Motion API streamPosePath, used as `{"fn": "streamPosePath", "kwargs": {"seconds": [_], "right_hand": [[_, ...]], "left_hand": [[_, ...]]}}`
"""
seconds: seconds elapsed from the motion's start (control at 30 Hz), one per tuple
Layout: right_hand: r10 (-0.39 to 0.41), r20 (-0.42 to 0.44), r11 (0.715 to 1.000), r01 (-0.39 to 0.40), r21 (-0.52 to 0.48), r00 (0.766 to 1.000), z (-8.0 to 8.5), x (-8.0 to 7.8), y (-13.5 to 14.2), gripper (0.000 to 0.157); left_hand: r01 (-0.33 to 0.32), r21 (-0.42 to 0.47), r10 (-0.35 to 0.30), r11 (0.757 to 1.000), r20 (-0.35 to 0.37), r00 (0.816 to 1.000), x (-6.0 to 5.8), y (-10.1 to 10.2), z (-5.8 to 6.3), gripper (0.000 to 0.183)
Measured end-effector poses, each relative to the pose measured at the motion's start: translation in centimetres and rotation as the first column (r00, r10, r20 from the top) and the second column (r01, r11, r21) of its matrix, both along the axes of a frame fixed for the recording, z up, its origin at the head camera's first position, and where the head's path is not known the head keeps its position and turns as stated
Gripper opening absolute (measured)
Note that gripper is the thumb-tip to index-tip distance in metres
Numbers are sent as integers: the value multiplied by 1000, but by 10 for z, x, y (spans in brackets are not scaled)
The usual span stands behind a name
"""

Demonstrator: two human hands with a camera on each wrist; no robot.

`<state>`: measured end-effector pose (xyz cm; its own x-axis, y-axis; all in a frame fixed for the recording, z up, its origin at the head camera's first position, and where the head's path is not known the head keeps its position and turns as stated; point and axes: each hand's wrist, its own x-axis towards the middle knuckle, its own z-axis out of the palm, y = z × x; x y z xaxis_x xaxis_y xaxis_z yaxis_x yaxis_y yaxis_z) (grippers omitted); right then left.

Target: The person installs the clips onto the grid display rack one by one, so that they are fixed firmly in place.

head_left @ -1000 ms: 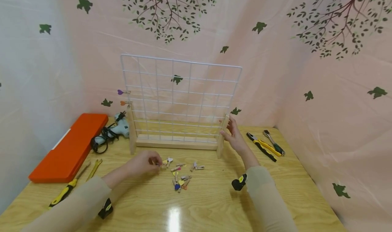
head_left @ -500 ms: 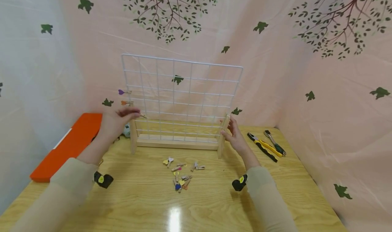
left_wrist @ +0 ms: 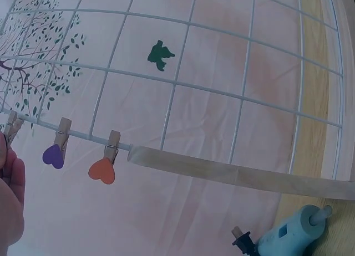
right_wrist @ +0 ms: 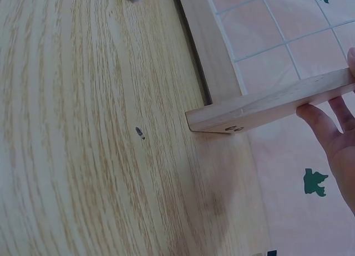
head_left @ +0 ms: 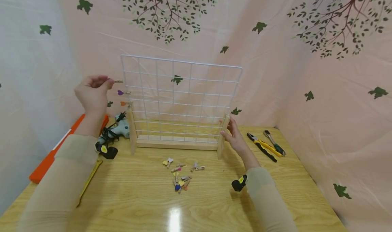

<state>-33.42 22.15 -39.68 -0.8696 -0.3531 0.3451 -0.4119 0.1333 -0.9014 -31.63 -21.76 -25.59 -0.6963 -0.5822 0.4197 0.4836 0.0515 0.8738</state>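
Note:
My left hand [head_left: 93,92] pinches a small wooden clothespin [head_left: 118,81] at the left edge of a white wire grid [head_left: 173,60]. In the left wrist view that clothespin [left_wrist: 12,124] overlaps the edge wire, and the fingers partly hide it. Below it, a clothespin with a purple heart [left_wrist: 53,156] and one with an orange heart [left_wrist: 102,170] are clipped to the same wire. A wooden stand [head_left: 176,145] carries the grid upright. My right hand [head_left: 235,140] grips its right post [head_left: 223,136], thumb in front and fingers behind.
Several loose heart clothespins [head_left: 177,187] lie on the table before the stand. Left are an orange case [head_left: 41,170], a light blue corded tool [head_left: 122,128] and a yellow metal tool [head_left: 90,181], partly behind the forearm. Pliers [head_left: 263,147] and a green-handled tool [head_left: 274,143] lie right.
My left hand has picked up a clothespin from the pile's left side, then risen past the left post to the grid's left edge above the purple heart. The right hand stays on its post.

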Motion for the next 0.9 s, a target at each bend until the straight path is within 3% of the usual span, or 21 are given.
{"fn": "streamPosePath", "kwargs": {"seconds": [0.2, 0.43, 0.6, 0.7, 0.77, 0.83, 0.9], "right_hand": [[-1, 5, 1000, 1, -1, 1000, 0, 0, 0, 68], [-3, 7, 1000, 3, -10, 1000, 0, 0, 0, 68], [6, 12, 1000, -6, -12, 1000, 1, 0, 0, 68], [1, 19, 1000, -1, -6, 1000, 1, 0, 0, 68], [-5, 22, 1000, 5, 0, 1000, 1, 0, 0, 68], [-6, 23, 1000, 6, 3, 1000, 1, 1, 0, 68], [-5, 21, 1000, 5, 6, 1000, 0, 0, 0, 68]], "left_hand": [[-7, 22, 6, 1000, 29, 1000, -9, 2, 1, 28], [33, 14, -33, 999, 29, 999, -15, 7, -1, 34], [-21, -110, 31, 994, 85, 996, -15, 6, -6, 38], [-88, -234, 109, 968, 78, 991, -7, 8, -11, 40], [-100, -305, 121, 947, 52, 991, 1, 12, -18, 40], [-67, -374, 84, 925, 31, 996, 10, 17, -29, 40], [12, -447, 16, 894, 58, 998, 18, 24, -44, 41]]}}
